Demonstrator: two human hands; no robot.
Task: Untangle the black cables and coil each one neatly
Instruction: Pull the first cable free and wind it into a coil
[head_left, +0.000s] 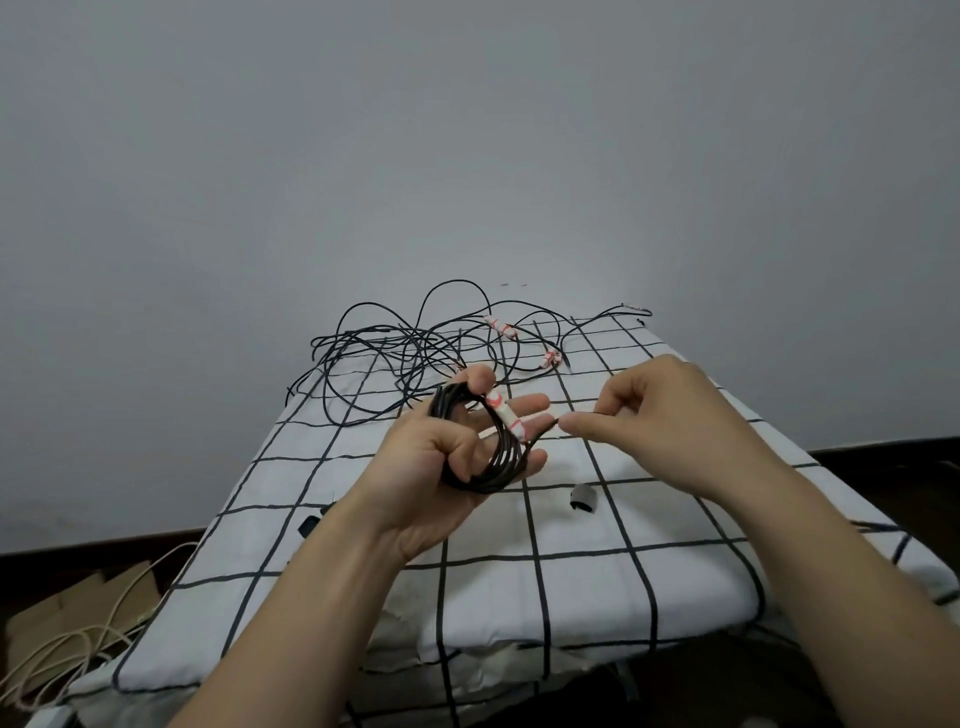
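A: Two hands are raised over a table. What lies closest?

B: Low on the left, pale cords (62, 649) loop across the floor beside some cardboard (78, 597). Then comes the near edge of a white cloth (571, 571) with a black grid, which covers the table.

A: Anything on the cloth before the hands?

B: Two short black straps. One (582, 499) lies under the hands and the other (309, 525) is by the left edge.

A: And the left hand?

B: The left hand (441, 467) holds a coil (483, 462) of black cable, several loops held above the cloth. One finger curls over the loops, the thumb tip presses them at the top, and the other fingers reach straight through toward the right. A white tag (506, 415) with red marks sits on the coil.

A: The right hand?

B: The right hand (665, 415) is level with it and just beside those fingertips. Its thumb and forefinger pinch the end (550, 423) of the cable that runs out of the coil. The other fingers are folded in.

A: Farther back?

B: A tangle (415, 353) of black cable sprawls over the far part of the cloth and spills past the left edge. Two more white and red tags are in it, one (501, 327) farther back and one (550, 359) nearer the right. Behind is a plain grey wall (467, 130).
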